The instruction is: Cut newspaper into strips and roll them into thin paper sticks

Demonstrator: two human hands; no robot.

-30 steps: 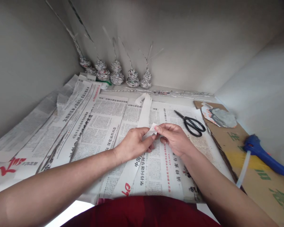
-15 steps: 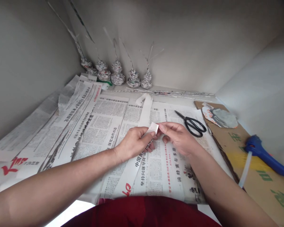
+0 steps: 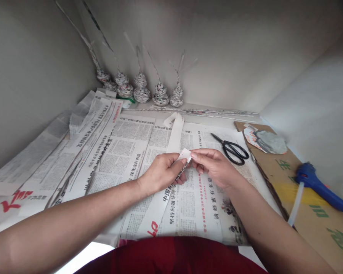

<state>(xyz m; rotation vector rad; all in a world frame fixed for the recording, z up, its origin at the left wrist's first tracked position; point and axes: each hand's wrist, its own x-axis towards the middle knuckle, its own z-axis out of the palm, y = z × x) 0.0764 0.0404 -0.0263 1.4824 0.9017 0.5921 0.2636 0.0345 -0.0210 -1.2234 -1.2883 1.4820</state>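
Note:
A long newspaper strip (image 3: 175,133) runs lengthwise under and through my hands, its far end folded over. My left hand (image 3: 168,171) pinches the strip near its middle, thumb on top. A small pale folded part of the paper sticks out past that thumb. My right hand (image 3: 210,163) is closed at the right edge of this fold, thumb and forefinger pinching its corner. The other right fingers curl below, partly hidden. Sheets of newspaper (image 3: 125,163) lie beneath both hands. Black-handled scissors (image 3: 231,150) rest just beyond my right hand.
Several woven paper gourds (image 3: 142,89) stand along the back wall. Thin rolled paper sticks (image 3: 205,112) lie before them. Cut newspaper strips (image 3: 54,148) are stacked at left. On the right, cardboard (image 3: 311,236) carries a blue glue gun (image 3: 308,177) and a torn scrap (image 3: 267,141).
The right thumb and fingers have closed in on the folded corner of the strip. The left hand has hardly moved.

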